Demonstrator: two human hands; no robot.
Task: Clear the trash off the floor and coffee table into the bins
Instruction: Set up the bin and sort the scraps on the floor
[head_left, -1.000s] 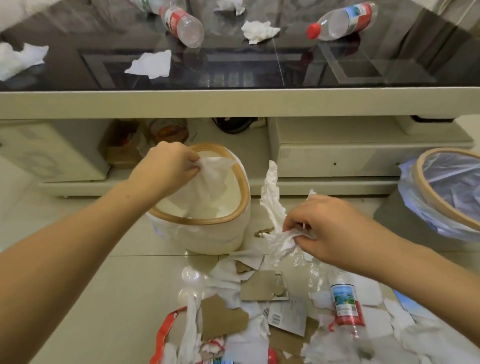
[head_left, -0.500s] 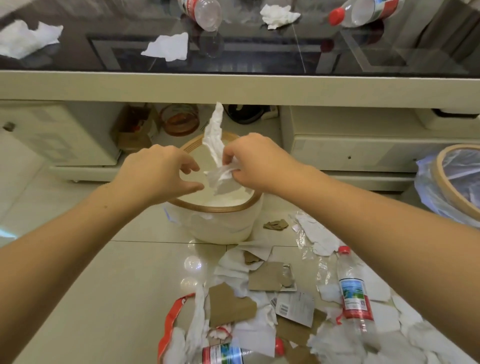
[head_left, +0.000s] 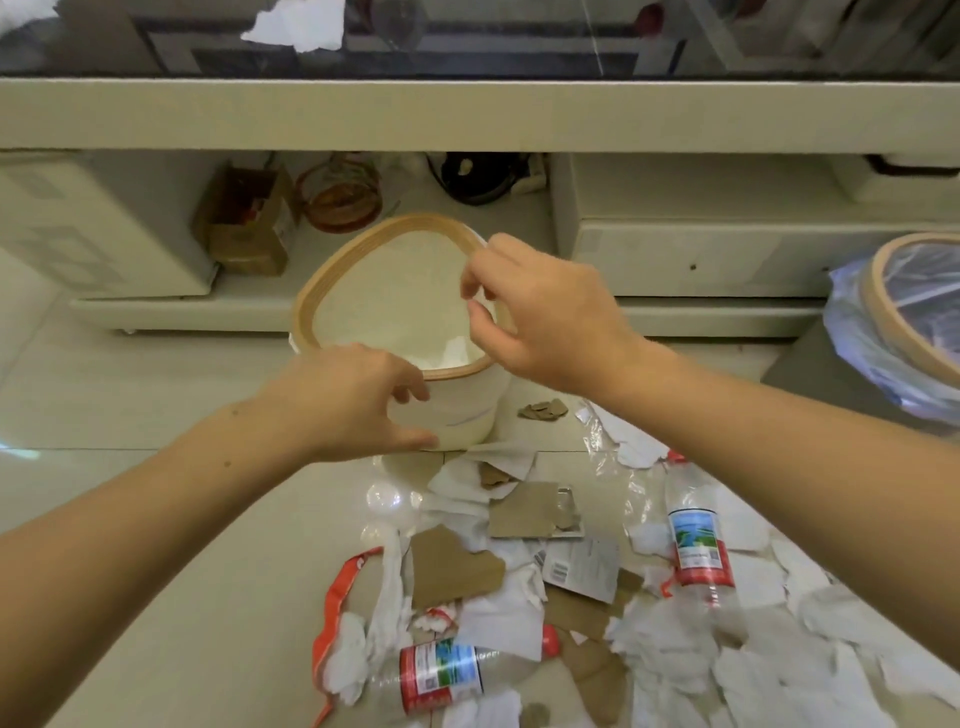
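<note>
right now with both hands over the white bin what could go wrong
1. The left hand hangs at the white bin rim; a bump might tip it.
2. Two bottles lie among the tissues on the floor and could roll if nudged.
3. The right hand looks empty over the bin; loose tissue could miss and land outside.

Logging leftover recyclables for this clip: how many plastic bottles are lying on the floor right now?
2. One bottle lies at the right of the litter pile, below the right forearm; another bottle lies on its side at the pile's near edge. Tissues and cardboard could hide more.
</note>
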